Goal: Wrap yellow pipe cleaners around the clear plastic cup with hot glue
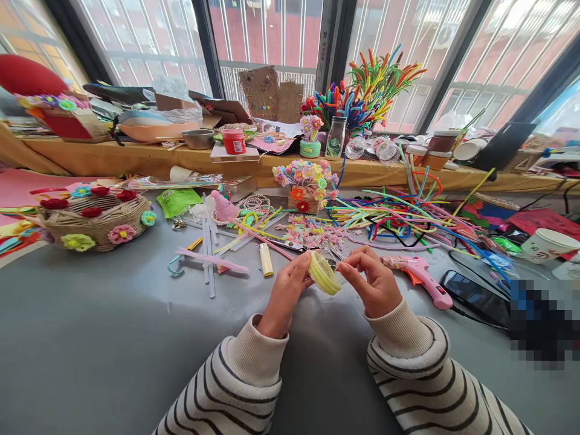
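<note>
Both my hands meet over the grey table [90,338] near its middle. My left hand [286,296] pinches one side of a coil of yellow pipe cleaner [324,273], wound into a small ring. My right hand [374,281] pinches the other side, fingers bent together on it. The coil is lifted just above the tabletop. Right behind it lie a yellow lighter [266,259], several clear glue sticks [208,254] and a heap of small pink flowers [312,232]. A pink glue gun [421,275] lies just right of my right hand.
A woven basket with felt flowers [95,220] stands at the left. Loose coloured pipe cleaners [408,211] spread over the right side. A black phone [475,296] and a white cup [546,244] lie at the right. A cluttered yellow ledge [136,158] runs under the window.
</note>
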The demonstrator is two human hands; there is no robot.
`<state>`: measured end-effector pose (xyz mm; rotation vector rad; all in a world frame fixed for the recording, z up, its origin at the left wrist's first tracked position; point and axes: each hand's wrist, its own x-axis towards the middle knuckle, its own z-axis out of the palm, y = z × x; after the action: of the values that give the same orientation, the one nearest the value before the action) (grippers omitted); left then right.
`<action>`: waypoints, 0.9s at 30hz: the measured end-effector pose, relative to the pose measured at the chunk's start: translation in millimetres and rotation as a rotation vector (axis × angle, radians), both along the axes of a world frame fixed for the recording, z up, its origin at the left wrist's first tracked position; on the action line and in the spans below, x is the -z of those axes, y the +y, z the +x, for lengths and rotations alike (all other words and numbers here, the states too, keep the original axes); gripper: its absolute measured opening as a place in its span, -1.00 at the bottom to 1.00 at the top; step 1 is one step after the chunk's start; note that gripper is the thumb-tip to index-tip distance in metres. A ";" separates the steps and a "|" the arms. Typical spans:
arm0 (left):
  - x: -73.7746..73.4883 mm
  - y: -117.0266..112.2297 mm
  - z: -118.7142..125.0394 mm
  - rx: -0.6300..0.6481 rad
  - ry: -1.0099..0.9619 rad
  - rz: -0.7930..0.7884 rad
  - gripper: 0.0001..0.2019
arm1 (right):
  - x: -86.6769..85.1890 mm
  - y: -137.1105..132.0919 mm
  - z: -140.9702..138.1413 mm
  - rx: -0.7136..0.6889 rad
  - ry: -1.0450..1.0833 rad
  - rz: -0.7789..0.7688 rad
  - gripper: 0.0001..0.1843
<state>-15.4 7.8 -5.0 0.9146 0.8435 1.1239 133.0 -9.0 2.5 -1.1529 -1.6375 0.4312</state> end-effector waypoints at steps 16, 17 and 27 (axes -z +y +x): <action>0.6 2.4 -2.0 0.093 0.150 0.022 -0.50 | -9.3 -1.8 6.4 0.043 0.124 -0.178 -0.73; 0.2 1.1 -1.2 0.125 0.147 0.019 -0.50 | -8.7 -2.0 5.8 0.048 0.138 -0.195 -0.71; -9.8 -9.0 -0.7 0.158 0.043 -0.029 -0.64 | -14.5 -5.8 5.9 0.045 0.168 -0.240 -0.66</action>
<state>-16.0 -1.2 4.8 0.9670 0.8067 0.9561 138.9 -14.8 17.0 -1.2905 -1.4393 0.6912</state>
